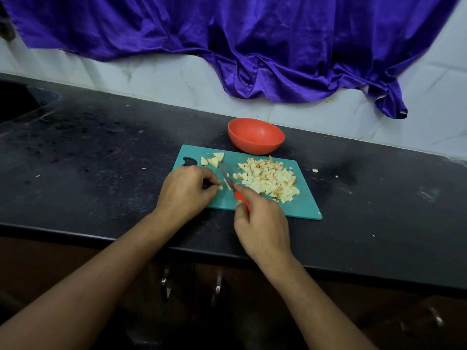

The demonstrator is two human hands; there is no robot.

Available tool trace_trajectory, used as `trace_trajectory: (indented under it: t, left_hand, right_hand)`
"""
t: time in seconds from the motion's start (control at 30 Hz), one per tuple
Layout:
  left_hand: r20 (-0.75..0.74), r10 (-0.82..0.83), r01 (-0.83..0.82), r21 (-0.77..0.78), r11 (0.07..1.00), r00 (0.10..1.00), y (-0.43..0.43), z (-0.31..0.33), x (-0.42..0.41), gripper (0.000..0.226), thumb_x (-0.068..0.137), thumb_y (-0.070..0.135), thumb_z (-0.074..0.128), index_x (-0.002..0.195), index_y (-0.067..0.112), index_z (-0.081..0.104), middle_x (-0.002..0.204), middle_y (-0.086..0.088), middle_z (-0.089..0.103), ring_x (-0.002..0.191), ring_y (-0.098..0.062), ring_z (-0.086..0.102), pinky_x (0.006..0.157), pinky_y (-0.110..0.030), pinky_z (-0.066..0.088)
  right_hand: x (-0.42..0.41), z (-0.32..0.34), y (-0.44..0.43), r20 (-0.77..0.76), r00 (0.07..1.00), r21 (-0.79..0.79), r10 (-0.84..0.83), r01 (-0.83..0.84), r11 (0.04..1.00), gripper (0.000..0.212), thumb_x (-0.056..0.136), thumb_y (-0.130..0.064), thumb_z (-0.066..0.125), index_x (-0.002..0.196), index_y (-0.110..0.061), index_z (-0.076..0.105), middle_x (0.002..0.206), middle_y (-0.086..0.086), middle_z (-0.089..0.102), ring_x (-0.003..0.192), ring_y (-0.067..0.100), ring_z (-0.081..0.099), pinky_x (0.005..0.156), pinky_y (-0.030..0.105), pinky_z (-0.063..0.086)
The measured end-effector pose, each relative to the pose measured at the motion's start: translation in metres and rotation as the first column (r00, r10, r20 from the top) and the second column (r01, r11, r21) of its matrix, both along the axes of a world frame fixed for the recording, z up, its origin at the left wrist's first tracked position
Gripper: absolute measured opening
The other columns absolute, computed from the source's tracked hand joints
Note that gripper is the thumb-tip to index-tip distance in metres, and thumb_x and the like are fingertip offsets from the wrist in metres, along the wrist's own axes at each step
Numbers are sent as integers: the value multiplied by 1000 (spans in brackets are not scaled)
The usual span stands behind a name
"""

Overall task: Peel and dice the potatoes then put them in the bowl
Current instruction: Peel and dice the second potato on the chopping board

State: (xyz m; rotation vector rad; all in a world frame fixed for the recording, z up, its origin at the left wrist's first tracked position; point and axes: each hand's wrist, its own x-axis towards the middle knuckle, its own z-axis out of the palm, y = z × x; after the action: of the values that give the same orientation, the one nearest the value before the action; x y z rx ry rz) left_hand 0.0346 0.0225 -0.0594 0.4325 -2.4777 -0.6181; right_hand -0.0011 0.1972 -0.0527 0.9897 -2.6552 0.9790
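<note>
Teal board (300, 205), long side running left-right on the dark counter (101, 152), w/ red bowl (255, 135) just behind it so the dice have a short trip. Bowl looks empty. My left hand (188, 190) pinches a small potato bit (220, 188) to the board, fingers curled clear of the edge. My right hand (261, 223) is wrapped round the knife (235, 190), red handle; blade runs away from me, tip up-left, crossing the bit. Diced pile (269, 181) sits right of blade, out of the way; 3 uncut chunks (213, 159) wait top-left, approx. Prob. near end of dicing.
</note>
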Motion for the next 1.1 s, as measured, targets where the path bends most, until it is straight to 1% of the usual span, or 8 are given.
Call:
trace_trajectory:
  t: [0.07, 0.23, 0.5, 0.7, 0.8, 0.9, 0.97, 1.1]
  left_hand:
    - [-2, 8, -8, 5, 1000, 1000, 0, 0, 0, 9, 87, 27, 76, 94, 30, 80, 92, 16, 76, 87, -3, 68, 82, -34, 58]
    - [-14, 11, -11, 15, 1000, 1000, 1, 1, -1, 7, 87, 26, 77, 91, 30, 79, 90, 17, 75, 86, -3, 68, 81, -32, 57]
    - [-29, 8, -7, 35, 999, 1000, -1, -1, -2, 10, 83, 21, 77, 86, 31, 79, 83, 19, 74, 79, -2, 67, 75, -29, 56]
    - [-40, 6, -5, 34, 999, 999, -3, -1, -4, 6, 83, 23, 77, 86, 29, 79, 84, 17, 75, 79, -3, 68, 79, -36, 59]
    - [-38, -6, 8, 47, 999, 999, -4, -2, -3, 8, 85, 25, 77, 89, 31, 79, 88, 18, 75, 82, -1, 69, 82, -35, 59]
    - [-61, -18, 25, 105, 994, 998, -7, -3, -1, 10, 87, 25, 77, 96, 30, 80, 89, 19, 75, 83, 3, 68, 83, -29, 59]
    - [-97, -20, 35, 151, 988, 995, -9, -4, -1, 13, 86, 20, 78, 95, 29, 80, 87, 18, 75, 80, 4, 68, 82, -28, 59]
    - [-202, 11, 39, 241, 970, 979, -12, -6, -3, 22, 83, 3, 73, 88, 24, 73, 84, 14, 71, 76, 0, 67, 75, -21, 56]
  right_hand:
    - [1, 1, -2, -23, 1000, 22, 20, -20, 1000, 46, 103, -26, 51, 148, -35, 53, 78, -15, 57, 70, 5, 54, 63, 24, 44]
    - [2, 4, -11, -74, 996, 81, 47, -41, 996, 47, 103, -28, 49, 150, -33, 49, 95, -5, 69, 84, 9, 58, 77, 30, 54]
    - [0, 0, -17, -171, 983, 194, 70, -36, 980, 51, 102, -25, 46, 153, -29, 47, 94, -1, 68, 83, 17, 63, 70, 33, 50]
    - [-1, 0, -10, -198, 976, 296, 96, -34, 955, 52, 101, -25, 46, 153, -31, 46, 99, -1, 68, 88, 19, 64, 71, 32, 44]
    - [-6, -2, -5, -122, 990, 224, 65, -36, 974, 48, 102, -27, 48, 149, -35, 51, 97, -5, 69, 86, 15, 63, 73, 33, 51]
    - [-10, -4, -1, 26, 1000, 17, 3, -4, 1000, 44, 102, -28, 52, 144, -40, 55, 89, -15, 66, 72, 5, 58, 65, 27, 50]
    - [-11, -5, 1, 56, 998, -59, -6, 9, 998, 43, 102, -28, 53, 143, -39, 57, 89, -13, 69, 69, 5, 59, 64, 30, 54]
    - [-4, -2, 0, -32, 999, 35, 41, -40, 999, 44, 102, -30, 52, 144, -41, 55, 73, -16, 56, 64, 3, 52, 57, 21, 39]
